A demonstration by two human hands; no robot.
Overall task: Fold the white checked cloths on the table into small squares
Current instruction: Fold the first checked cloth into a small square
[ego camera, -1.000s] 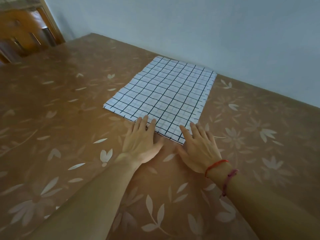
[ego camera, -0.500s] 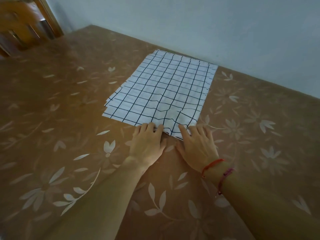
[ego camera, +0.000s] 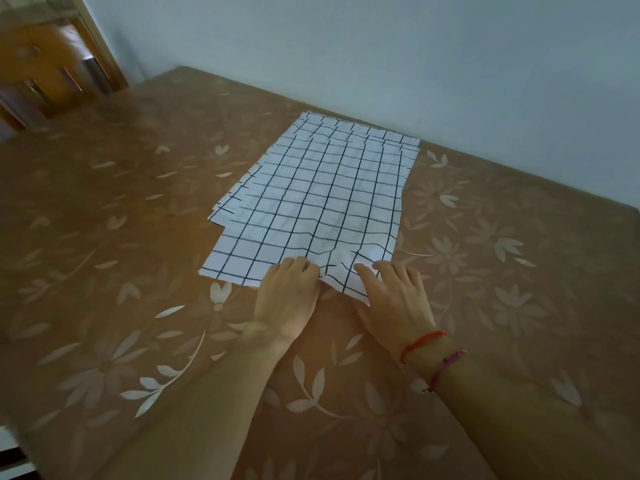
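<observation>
Clearly the aim is to free one sheet: the left hand (ego camera: 287, 299) and right hand (ego camera: 393, 299) each close their grip on the near edge of the top cloth (ego camera: 311, 209), which puckers between them. It lies askew on the stack of white checked cloths (ego camera: 313, 123) on the desk (ego camera: 138, 306). There are two hands and one stack, and its staggered edges suggest several layers, too fine to count.

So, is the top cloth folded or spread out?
Spread out. The top cloth lies flat on the pile; only its near edge puckers between the left hand and right hand.
</observation>
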